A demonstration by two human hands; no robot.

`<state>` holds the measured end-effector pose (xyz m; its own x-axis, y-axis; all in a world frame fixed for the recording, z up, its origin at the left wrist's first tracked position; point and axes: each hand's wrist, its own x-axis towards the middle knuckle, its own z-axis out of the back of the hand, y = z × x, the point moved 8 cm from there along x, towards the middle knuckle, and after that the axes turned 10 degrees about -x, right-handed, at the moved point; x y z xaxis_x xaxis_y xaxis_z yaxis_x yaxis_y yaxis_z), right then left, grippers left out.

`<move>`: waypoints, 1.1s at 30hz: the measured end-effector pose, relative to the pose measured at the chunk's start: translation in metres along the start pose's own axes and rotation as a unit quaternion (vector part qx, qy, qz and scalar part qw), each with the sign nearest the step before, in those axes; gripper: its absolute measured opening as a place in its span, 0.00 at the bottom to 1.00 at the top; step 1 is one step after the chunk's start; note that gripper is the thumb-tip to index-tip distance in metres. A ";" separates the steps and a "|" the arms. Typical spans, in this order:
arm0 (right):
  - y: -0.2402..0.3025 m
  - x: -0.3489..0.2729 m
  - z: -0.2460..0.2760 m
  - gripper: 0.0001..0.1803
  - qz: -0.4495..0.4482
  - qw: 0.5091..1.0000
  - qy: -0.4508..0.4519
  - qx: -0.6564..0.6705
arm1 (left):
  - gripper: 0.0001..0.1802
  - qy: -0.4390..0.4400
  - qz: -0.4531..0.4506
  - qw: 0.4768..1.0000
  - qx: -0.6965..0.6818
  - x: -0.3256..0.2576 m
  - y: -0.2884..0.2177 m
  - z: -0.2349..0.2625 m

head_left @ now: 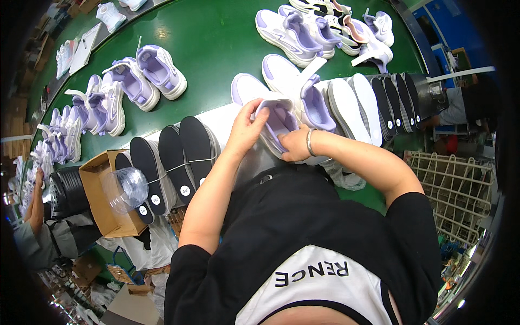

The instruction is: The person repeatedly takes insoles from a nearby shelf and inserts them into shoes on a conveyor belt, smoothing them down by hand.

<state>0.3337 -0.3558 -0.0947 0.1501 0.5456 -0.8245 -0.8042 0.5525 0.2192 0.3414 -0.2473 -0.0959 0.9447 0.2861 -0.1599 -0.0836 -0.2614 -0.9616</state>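
Note:
A white and lavender sneaker (pixel 277 120) is held at the front edge of the bench, its opening turned up toward me. My left hand (pixel 246 127) is closed on the shoe's left side, with the thumb at the tongue. My right hand (pixel 299 144), a bracelet on its wrist, grips the collar at the right, partly reaching into the opening; some fingertips are hidden. Just beyond, a matching sneaker (pixel 317 105) rests on the bench with its tongue pulled up. White insoles (pixel 346 103) stand in a stack to its right.
Black insoles (pixel 172 157) are stacked at the left, beside a cardboard box (pixel 97 187) with a clear plastic container (pixel 130 189). More black insoles (pixel 395 100) stand right. Sneakers (pixel 161 70) line the green conveyor (pixel 216 38). Another person's arm (pixel 36 203) is far left; a wire rack (pixel 452 189) stands right.

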 end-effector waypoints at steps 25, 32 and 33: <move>-0.043 -0.066 0.067 0.08 0.074 0.756 -0.469 0.450 | 0.16 -0.071 -0.238 0.950 0.188 -0.037 -0.102 -0.001; -0.042 -0.089 0.049 0.09 0.044 0.771 -0.529 0.351 | 0.06 -0.079 -0.093 0.977 0.174 -0.065 -0.097 0.032; -0.059 -0.093 0.041 0.08 0.013 0.771 -0.567 0.289 | 0.06 -0.200 -0.177 0.927 0.264 -0.079 -0.120 0.069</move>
<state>0.3903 -0.4132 -0.0093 0.8084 0.5804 0.0979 -0.4731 0.5418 0.6947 0.2545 -0.1750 0.0163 0.7580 0.6147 0.2181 -0.0349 0.3722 -0.9275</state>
